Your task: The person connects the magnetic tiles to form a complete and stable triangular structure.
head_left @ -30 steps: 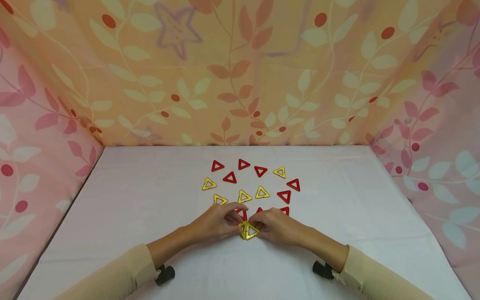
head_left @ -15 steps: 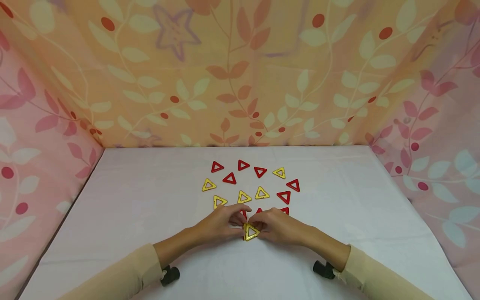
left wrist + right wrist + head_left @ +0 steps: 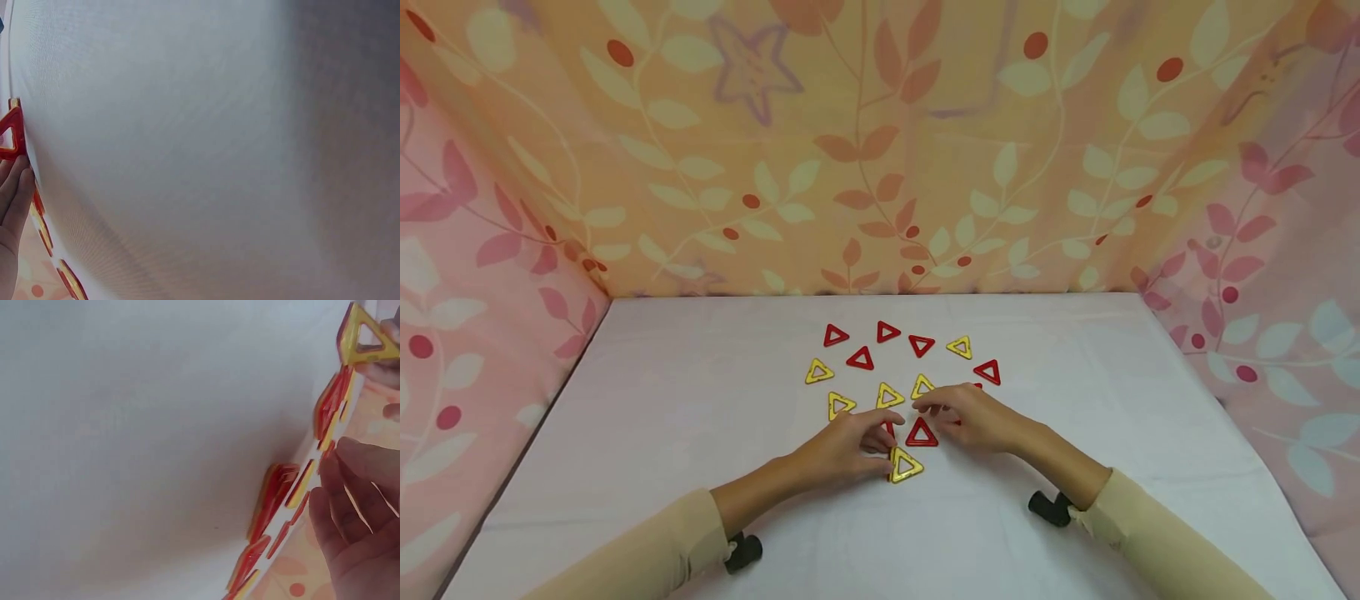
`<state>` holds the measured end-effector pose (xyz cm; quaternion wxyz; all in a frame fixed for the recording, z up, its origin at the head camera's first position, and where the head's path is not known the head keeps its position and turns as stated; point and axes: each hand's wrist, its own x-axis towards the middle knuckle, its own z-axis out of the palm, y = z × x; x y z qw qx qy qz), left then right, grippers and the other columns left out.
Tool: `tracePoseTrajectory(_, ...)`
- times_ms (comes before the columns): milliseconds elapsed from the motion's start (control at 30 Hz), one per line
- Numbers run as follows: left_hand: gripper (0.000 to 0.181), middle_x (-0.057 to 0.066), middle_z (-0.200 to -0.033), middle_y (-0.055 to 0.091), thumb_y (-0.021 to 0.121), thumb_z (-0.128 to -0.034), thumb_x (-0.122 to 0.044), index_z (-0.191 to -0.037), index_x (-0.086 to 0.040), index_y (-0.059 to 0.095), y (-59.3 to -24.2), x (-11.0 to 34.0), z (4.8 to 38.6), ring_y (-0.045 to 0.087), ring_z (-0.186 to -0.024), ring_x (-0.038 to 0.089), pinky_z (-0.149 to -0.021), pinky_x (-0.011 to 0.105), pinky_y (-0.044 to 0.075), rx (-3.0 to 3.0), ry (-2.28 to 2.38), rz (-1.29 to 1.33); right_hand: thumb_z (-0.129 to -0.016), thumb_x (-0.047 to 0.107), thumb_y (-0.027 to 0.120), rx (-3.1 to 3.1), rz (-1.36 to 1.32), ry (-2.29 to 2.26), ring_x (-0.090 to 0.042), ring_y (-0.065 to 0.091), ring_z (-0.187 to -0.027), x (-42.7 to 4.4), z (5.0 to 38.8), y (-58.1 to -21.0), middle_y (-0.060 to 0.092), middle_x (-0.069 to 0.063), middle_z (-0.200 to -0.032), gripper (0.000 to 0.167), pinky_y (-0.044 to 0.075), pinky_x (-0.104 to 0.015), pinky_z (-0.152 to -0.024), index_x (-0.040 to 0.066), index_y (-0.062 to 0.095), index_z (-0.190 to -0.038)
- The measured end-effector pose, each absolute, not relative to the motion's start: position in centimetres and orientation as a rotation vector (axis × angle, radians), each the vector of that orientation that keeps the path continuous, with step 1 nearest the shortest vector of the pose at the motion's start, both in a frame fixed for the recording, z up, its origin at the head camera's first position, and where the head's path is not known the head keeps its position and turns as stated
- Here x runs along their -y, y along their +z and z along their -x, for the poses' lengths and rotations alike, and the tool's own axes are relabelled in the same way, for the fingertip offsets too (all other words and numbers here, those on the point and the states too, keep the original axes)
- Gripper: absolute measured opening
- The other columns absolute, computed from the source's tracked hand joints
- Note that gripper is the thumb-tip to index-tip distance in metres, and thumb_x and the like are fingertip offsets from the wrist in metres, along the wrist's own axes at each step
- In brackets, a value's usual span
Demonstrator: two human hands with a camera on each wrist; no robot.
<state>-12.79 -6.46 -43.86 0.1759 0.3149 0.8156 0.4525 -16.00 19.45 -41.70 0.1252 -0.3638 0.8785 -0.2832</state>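
Note:
Near the middle front of the table, my left hand (image 3: 842,450) pinches a yellow triangular frame (image 3: 895,467) standing against another piece. In the left wrist view the left hand (image 3: 15,200) has its fingers at a red triangular frame (image 3: 20,134). The right wrist view shows the yellow frame (image 3: 350,347) with a red edge behind it. My right hand (image 3: 973,417) hovers empty with loosely bent fingers, right of a flat red triangle (image 3: 922,442) and beside a yellow one (image 3: 916,387). It partly covers red pieces below it. In its own view the right hand (image 3: 362,519) holds nothing.
More red triangles, such as one at the back (image 3: 826,336), and yellow ones, such as one at the left (image 3: 810,375), lie scattered flat on the white tabletop (image 3: 700,375). Patterned cloth (image 3: 880,167) hangs behind and at both sides.
My right hand has let go of the yellow piece and moved up and to the right, uncovering the red triangle. The yellow pieces, earlier spread apart, are folded closer together in my left hand.

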Motion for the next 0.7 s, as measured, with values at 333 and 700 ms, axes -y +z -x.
tracePoseTrajectory(333, 0.058, 0.0, -0.102, 0.074, 0.082, -0.0828, -0.01, -0.135, -0.006, 0.056, -44.08, 6.47, 12.78, 0.069, -0.096, 0.005, -0.089, 0.022, 0.053, -2.307, 1.276, -0.881, -0.092, 0.002, 0.066, -2.573, 1.102, -0.662, -0.017, 0.056, -0.123, -19.17, 16.18, -42.5, 0.065, 0.002, -0.127, 0.036, 0.046, -0.041, -0.104, 0.012, 0.067, -0.127)
tracePoseTrajectory(700, 0.057, -0.001, -0.104, 0.074, 0.081, -0.0834, -0.011, -0.134, -0.006, 0.056, -43.93, 6.45, 12.77, 0.068, -0.097, 0.004, -0.089, 0.022, 0.053, -2.324, 1.25, -0.891, -0.092, 0.002, 0.067, -2.577, 1.126, -0.663, -0.016, 0.056, -0.122, -19.13, 15.61, -42.48, 0.065, 0.006, -0.124, 0.035, 0.046, -0.041, -0.104, 0.015, 0.068, -0.124)
